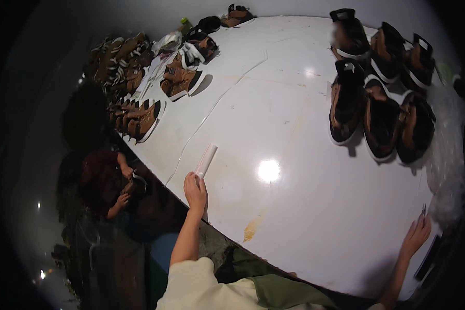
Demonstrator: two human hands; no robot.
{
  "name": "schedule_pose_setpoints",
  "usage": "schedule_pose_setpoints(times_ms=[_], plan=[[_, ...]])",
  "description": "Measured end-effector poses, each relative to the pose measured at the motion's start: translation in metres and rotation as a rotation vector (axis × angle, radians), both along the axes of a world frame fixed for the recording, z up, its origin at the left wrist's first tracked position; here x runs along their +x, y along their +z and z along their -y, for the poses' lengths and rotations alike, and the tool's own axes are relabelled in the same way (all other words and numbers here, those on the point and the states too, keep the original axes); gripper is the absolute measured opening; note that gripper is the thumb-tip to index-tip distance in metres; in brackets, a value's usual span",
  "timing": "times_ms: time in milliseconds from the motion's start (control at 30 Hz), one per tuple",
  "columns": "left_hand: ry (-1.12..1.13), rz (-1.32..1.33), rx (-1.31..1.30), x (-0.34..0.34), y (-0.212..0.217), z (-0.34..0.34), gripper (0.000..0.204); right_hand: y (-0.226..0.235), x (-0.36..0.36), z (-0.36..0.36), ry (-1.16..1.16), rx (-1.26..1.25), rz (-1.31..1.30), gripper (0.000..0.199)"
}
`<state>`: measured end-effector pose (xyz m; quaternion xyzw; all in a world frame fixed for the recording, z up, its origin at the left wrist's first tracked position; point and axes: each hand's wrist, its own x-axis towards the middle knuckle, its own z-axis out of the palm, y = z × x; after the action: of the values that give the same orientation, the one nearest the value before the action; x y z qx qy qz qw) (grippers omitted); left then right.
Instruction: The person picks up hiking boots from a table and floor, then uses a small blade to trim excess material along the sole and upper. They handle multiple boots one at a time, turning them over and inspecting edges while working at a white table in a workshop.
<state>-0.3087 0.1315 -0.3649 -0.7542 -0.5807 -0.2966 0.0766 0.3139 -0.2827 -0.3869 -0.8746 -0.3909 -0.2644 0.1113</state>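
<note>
My left hand point(195, 192) is closed around the near end of a whitish tube or roll point(207, 159) with a pinkish stripe along it. The roll lies slantwise over the white table near its front left edge. Far to the right, my right hand point(417, 235) has its fingers closed on a small dark pointed tool point(424, 210); its exact kind is too small to make out. That hand is low over the tabletop, beside crumpled clear plastic point(446, 170).
Brown and black shoes point(382, 121) stand in rows at the right. More brown shoes point(178, 80) line the left edge. A white cord point(212, 111) crosses the white table point(274, 217). Beyond the left edge, another person's hands point(123, 186) hold a shoe point(138, 185).
</note>
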Motion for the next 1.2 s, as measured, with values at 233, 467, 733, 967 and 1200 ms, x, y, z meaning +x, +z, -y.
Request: schedule_pose_setpoints(times_ms=[233,467,733,967,1200], plan=[[0.063,0.106,-0.259,0.049,0.018,-0.050,0.032,0.022,-0.022,-0.009,0.322,-0.054,-0.232,0.044],[0.281,0.049,-0.046,0.097,0.029,0.043,0.043,0.038,-0.033,-0.020,0.710,-0.191,-0.333,0.041],[-0.126,0.335,-0.494,0.208,0.036,0.354,0.033,0.060,-0.038,-0.031,1.312,-0.429,-0.306,0.042],[0.595,0.580,-0.838,0.183,0.010,0.553,0.024,0.066,-0.036,-0.041,1.569,-0.487,-0.355,0.042],[1.071,0.955,-0.671,0.187,-0.007,0.693,0.018,0.009,-0.006,-0.073,1.778,-0.330,-0.116,0.049]])
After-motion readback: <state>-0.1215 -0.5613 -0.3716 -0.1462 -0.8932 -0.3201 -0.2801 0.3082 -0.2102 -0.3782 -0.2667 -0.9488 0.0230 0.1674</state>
